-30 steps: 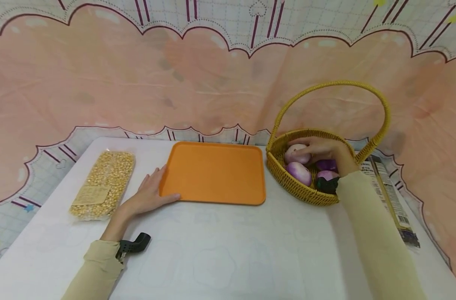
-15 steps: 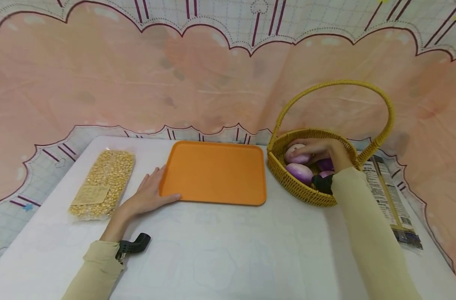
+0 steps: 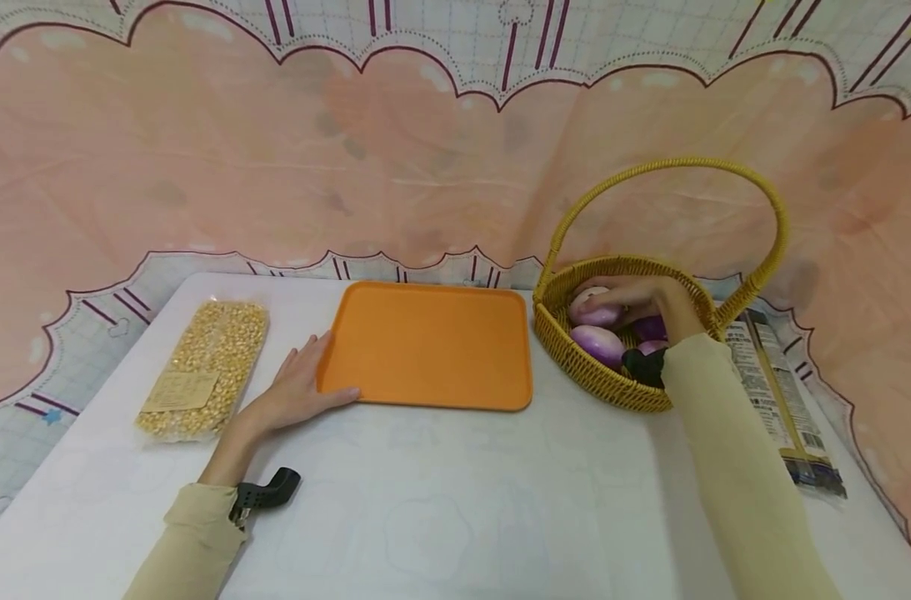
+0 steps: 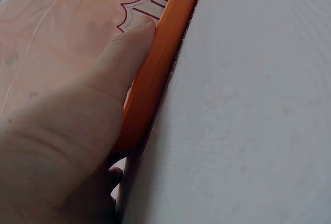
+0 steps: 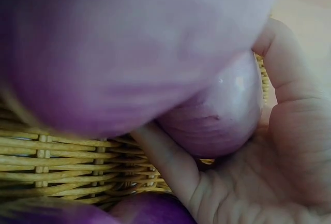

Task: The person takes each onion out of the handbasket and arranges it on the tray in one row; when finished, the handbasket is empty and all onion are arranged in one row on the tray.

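Onion [image 5: 220, 113], in right hand [image 3: 643, 294], left hand [image 3: 299, 390] apart

beige sleeves [image 3: 740, 467] (left cuff [image 3: 203, 504] wrinkled) | black left-wrist device [image 3: 271, 490], curved

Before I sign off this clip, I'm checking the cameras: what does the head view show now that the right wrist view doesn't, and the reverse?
Head only: the left hand touching the orange tray, the corn bag, the printed packet and the basket's tall handle.

Right wrist only: the palm side of the right hand.

Both: the right hand gripping an onion, another onion and the woven basket.
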`<state>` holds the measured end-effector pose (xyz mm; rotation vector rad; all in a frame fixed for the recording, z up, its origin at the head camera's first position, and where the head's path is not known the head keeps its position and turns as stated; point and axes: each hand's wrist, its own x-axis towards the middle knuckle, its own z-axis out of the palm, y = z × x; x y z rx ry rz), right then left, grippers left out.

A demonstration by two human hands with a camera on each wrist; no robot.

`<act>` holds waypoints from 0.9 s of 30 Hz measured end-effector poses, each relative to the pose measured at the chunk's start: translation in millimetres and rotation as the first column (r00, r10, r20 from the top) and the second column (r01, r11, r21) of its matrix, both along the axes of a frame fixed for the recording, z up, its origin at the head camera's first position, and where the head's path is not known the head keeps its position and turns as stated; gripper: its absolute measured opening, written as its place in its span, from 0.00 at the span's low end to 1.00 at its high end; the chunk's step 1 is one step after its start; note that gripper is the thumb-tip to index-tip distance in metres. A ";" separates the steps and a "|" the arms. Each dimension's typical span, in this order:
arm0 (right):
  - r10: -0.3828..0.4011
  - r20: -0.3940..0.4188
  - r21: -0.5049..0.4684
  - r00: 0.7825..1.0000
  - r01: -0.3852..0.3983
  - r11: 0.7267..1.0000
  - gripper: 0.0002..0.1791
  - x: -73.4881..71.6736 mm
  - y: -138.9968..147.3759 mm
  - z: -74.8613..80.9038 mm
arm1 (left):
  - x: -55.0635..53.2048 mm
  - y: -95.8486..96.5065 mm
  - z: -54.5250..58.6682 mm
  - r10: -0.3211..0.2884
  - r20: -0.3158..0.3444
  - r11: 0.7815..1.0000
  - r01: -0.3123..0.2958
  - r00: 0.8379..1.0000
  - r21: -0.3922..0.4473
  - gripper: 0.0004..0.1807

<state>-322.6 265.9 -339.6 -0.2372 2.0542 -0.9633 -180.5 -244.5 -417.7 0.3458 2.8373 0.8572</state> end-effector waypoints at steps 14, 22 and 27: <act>0.009 -0.036 0.011 0.999 -0.008 1.000 0.32 1.2 8.8 7.4 | -4.8 4.7 3.4 -0.004 -0.008 1.000 0.004 1.000 -0.007 0.59; -0.030 -0.128 -0.025 0.991 0.027 0.999 0.31 6.9 8.7 21.4 | 1.5 2.0 0.8 0.010 -0.007 1.000 -0.010 1.000 -0.009 0.59; -0.044 -0.139 -0.097 0.989 0.031 0.995 0.27 9.1 9.2 23.4 | 3.0 0.5 -2.0 0.013 0.000 1.000 -0.013 1.000 -0.007 0.59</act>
